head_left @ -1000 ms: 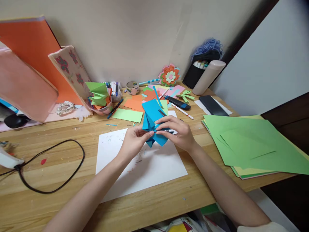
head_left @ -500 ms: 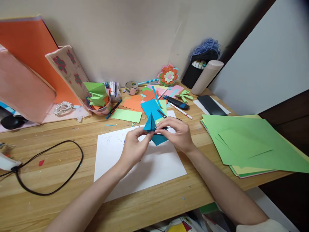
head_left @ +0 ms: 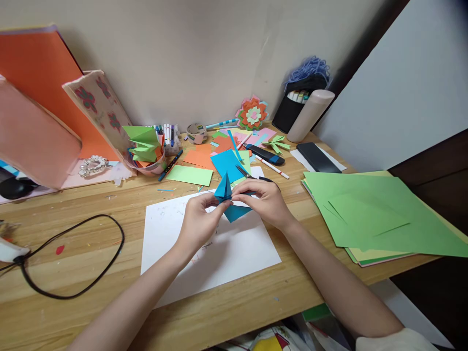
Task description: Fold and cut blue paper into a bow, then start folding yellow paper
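A folded blue paper [head_left: 224, 188] is held at the middle of the frame, above a white sheet [head_left: 183, 263]. Its left side is pinched between the thumb and fingers of the left hand [head_left: 200, 218]; its right side is gripped by the fingertips of the right hand [head_left: 266, 202]. Just beyond the right hand, scissors [head_left: 243, 171] are seen, partly hidden. Green sheets [head_left: 369, 209] are stacked at the right of the frame, and a paper flower [head_left: 253, 114] is propped at upper centre.

Mid-frame, the folded paper [head_left: 224, 189] was over a sheet [head_left: 219, 268], between a cord [head_left: 123, 237] lower left and papers [head_left: 383, 214] right.
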Tool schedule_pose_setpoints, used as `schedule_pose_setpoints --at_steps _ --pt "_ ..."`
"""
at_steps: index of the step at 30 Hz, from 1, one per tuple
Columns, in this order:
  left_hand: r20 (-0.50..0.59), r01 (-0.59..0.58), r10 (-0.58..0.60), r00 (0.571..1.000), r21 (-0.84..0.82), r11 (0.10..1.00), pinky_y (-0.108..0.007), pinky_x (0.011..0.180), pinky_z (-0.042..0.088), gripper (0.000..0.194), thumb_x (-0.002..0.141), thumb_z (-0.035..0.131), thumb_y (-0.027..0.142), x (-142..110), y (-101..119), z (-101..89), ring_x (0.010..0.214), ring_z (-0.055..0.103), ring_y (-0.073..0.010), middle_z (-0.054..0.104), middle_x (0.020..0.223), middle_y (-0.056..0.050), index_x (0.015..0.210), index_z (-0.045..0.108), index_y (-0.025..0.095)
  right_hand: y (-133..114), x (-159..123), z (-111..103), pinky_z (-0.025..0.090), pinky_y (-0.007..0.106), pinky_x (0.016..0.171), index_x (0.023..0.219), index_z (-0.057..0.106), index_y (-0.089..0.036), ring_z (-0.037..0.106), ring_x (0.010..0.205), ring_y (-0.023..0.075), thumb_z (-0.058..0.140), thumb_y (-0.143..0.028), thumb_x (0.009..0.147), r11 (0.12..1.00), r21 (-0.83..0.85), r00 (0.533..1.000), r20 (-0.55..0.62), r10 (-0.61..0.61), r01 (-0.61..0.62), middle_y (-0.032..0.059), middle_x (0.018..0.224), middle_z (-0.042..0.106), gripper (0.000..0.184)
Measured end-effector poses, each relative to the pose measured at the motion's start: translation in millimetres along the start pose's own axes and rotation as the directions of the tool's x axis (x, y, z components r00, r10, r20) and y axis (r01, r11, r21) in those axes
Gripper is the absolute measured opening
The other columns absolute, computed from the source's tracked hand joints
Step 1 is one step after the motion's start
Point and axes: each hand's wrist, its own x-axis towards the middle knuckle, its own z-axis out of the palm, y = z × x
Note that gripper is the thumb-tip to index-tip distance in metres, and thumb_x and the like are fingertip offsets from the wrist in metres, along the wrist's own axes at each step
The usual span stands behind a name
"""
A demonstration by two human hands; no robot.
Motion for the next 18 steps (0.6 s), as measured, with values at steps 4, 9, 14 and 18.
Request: schedule_pose_setpoints --at_steps 4,9,14,18 --pt "-0.051 0.052 -0.056 0.997 -0.08 0.995 -0.026 0.067 0.049 0.02 0.069 0.068 0.033 1.6 -1.4 -1.9 0.073 0.064 -0.018 0.072 0.078 -0.005 0.076 0.071 0.015 1.6 0.7 -1.7 0.053 0.031 0.076 0.081 0.069 -0.019 0.064 0.085 0.0188 0.075 -0.028 0.065 0.989 0.115 0.996 0.004 0.093 -0.093 0.004 0.087 0.069 0.019" --pt "-0.066 0.081 -0.089 0.994 -0.115 0.99 -0.025 0.064 0.049 0.019 0.066 0.07 0.034 1.8 -0.9 -2.4 0.068 0.063 -0.0171 0.071 0.07 -0.004 0.069 0.071 0.015 3.2 0.8 -1.3 0.054 0.03 0.071 0.077 0.07 -0.017 0.065 0.077 0.0181 0.079 -0.027 0.059 0.979 0.163 0.989 -0.069 0.133 -0.12 0.0041 0.081 0.07 0.022" --pt "-0.067 0.067 -0.074 0.995 -0.101 0.993 -0.026 0.065 0.049 0.02 0.068 0.068 0.034 1.0 -0.7 -0.3 0.069 0.064 -0.0175 0.073 0.077 -0.005 0.075 0.072 0.015 5.7 0.2 0.9 0.054 0.028 0.064 0.07 0.07 -0.018 0.065 0.069 0.0159 0.078 -0.023 0.06 0.967 0.215 0.976 -0.137 0.17 -0.139 0.0019 0.072 0.071 0.014" --pt "-0.045 0.048 -0.051 0.998 -0.057 0.997 -0.026 0.064 0.049 0.019 0.068 0.069 0.033 0.7 0.2 -0.5 0.07 0.064 -0.0182 0.073 0.077 -0.005 0.075 0.072 0.016 6.0 0.6 1.4 0.054 0.028 0.058 0.067 0.07 -0.017 0.064 0.06 0.0148 0.078 -0.025 0.059 0.954 0.241 0.966 -0.145 0.216 -0.177 0.0018 0.067 0.07 0.014"
